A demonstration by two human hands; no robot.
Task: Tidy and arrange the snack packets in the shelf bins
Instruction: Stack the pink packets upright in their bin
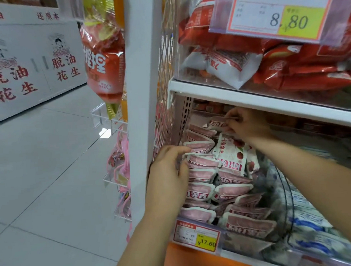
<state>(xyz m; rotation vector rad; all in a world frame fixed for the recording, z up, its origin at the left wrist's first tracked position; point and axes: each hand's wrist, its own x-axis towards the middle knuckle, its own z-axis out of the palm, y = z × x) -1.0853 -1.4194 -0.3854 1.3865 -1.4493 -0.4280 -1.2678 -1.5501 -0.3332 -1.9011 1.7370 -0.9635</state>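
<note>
snack packets [201,173]: thin plastic film, glossy, creased along the sealed edges.
red bags [310,63], upper right: shiny plastic film, crinkled, catching the light.
blue-and-white packets [311,223], lower right: glossy plastic film.
shelf board [250,99]: white painted metal, smooth, faintly satin.
mesh panel [163,88]: thin white-coated metal wire.
bin front [247,245]: clear hard plastic, glossy, with reflections.
price tag [276,13], upper right: printed paper behind a clear shiny plastic sleeve.
floor [49,161], left: pale tiles, smooth, low sheen.
boxes [23,70], upper left: white cardboard, matt, printed in red.
</note>
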